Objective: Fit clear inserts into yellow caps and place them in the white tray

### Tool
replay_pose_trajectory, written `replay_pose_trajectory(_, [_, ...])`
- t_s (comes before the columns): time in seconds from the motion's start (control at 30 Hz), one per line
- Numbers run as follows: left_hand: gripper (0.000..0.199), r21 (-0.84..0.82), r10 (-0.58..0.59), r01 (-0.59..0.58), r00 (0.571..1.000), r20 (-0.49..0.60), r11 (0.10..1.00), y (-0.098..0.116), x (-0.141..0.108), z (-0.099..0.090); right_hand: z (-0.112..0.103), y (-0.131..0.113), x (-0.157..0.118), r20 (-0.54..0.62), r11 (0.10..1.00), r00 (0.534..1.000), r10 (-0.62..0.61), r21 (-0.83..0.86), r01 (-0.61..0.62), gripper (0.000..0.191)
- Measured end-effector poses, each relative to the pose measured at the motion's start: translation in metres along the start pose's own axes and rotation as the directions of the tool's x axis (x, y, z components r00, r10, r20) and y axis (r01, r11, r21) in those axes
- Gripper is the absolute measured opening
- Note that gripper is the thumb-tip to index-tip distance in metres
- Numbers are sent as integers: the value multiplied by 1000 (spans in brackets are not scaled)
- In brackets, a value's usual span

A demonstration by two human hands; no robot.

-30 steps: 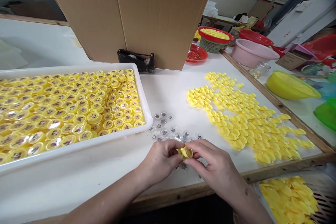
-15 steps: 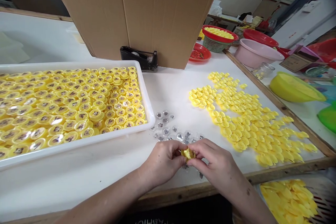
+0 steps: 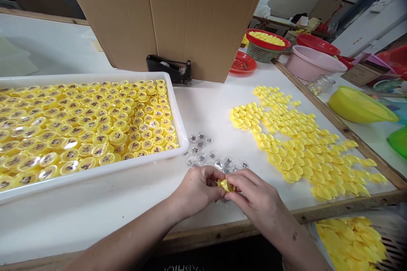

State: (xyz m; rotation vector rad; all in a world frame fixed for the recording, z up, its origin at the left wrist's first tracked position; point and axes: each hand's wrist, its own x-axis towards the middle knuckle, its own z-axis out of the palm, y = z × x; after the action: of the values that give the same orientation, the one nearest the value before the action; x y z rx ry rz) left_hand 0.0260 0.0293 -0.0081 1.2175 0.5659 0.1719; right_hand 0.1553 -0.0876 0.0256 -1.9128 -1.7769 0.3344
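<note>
Near the table's front edge, my left hand (image 3: 199, 190) and my right hand (image 3: 257, 194) meet and pinch a small yellow plastic piece (image 3: 226, 185) between their fingertips. Clear round discs with dark printed pictures (image 3: 201, 158) lie just beyond the hands, partly hidden by them. On the left, a white tray (image 3: 178, 118) holds many yellow pieces with picture discs on top (image 3: 85, 135). Loose plain yellow pieces (image 3: 295, 152) are spread over the white table to the right of my hands.
A tall cardboard box (image 3: 178, 17) stands behind, with a black tape dispenser (image 3: 168, 69) at its foot. A wooden rail (image 3: 340, 125) edges the table. Beyond are a pink basin (image 3: 311, 65), a lime bowl (image 3: 359, 106) and a red plate (image 3: 243, 63). More yellow pieces (image 3: 351, 241) fill a container below right.
The yellow piece has turned slightly between my fingertips, and both hands have shifted a little to the left. The view has moved slightly.
</note>
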Motion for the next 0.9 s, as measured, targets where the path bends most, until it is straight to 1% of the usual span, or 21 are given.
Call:
replay_pose_trajectory(0.07, [28, -70, 11, -5, 997, 76, 998, 1, 0, -1, -1, 0, 0, 25, 1000, 1000, 14, -27, -14, 15])
replay_pose_trajectory(0.1, [30, -77, 20, -12, 994, 104, 997, 2, 0, -1, -1, -1, 1, 33, 999, 999, 17, -50, -15, 16])
replay_pose_trajectory(0.13, [33, -71, 29, -21, 994, 110, 997, 2, 1, -1, 1, -1, 1, 41, 997, 999, 16, -70, -13, 17])
replay_pose_trajectory(0.23, [40, -30, 46, -45, 999, 24, 999, -2, 3, -1, 7, -2, 3, 17, 998, 1000, 10, -61, -9, 14])
replay_pose_trajectory(0.3, [42, -28, 70, -70, 997, -11, 997, -3, 3, -1, 11, -1, 4, -38, 998, 998, 49, 32, -47, 13])
replay_pose_trajectory(0.37, [40, 14, 121, -121, 993, -6, 993, -2, 1, -1, 12, 2, 4, -86, 973, 985, 151, 187, -133, 20])
replay_pose_trajectory(0.4, [38, 56, 152, -152, 988, -2, 987, -1, 0, -1, 12, 4, 3, -82, 941, 973, 215, 283, -184, 23])
replay_pose_trajectory(0.47, [33, 181, 208, -203, 978, -7, 962, 3, -4, 0, 12, 7, 0, -12, 838, 947, 321, 469, -278, 21])
replay_pose_trajectory(0.53, [31, 296, 243, -226, 970, -21, 928, 4, -7, 0, 12, 8, -2, 66, 738, 926, 372, 584, -338, 17])
replay_pose_trajectory(0.6, [33, 354, 260, -226, 964, -52, 908, 4, -8, 1, 14, 8, -4, 78, 695, 915, 396, 625, -354, 14])
replay_pose_trajectory(0.67, [30, 369, 258, -216, 964, -68, 904, 2, -7, 0, 16, 6, -5, 34, 690, 909, 416, 639, -339, 13])
replay_pose_trajectory(0.77, [17, 397, 252, -212, 967, -49, 893, 3, -6, -1, 21, 4, -5, -18, 698, 905, 425, 643, -314, 13])
replay_pose_trajectory(0.83, [13, 439, 250, -202, 967, -54, 876, 5, -6, -1, 25, 3, -6, -33, 701, 902, 430, 642, -311, 14])
replay_pose_trajectory(0.9, [12, 476, 248, -184, 966, -74, 860, 8, -7, 0, 29, 3, -7, -35, 683, 891, 453, 656, -321, 17])
